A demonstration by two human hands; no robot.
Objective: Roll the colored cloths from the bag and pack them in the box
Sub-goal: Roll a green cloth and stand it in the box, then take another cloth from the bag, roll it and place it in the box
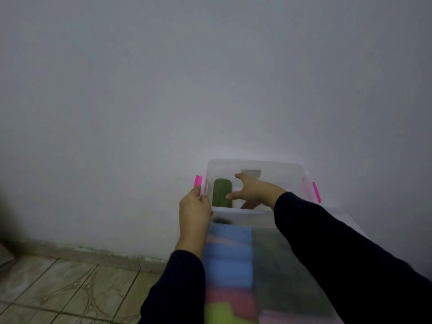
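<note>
head: green roll between hands

No text, label, brand, number or sign can be read anywhere in the view, neither on the clear plastic box with pink latches nor on the grey patch on the far wall inside it, which is too blurred to make out.

Both arms are covered by long, dark navy sleeves of plain fabric with no visible markings, seams or cuffs of another colour. The left sleeve ends at the wrist. The right sleeve likewise ends at the wrist. The left hand and right hand are bare, without gloves.
</note>
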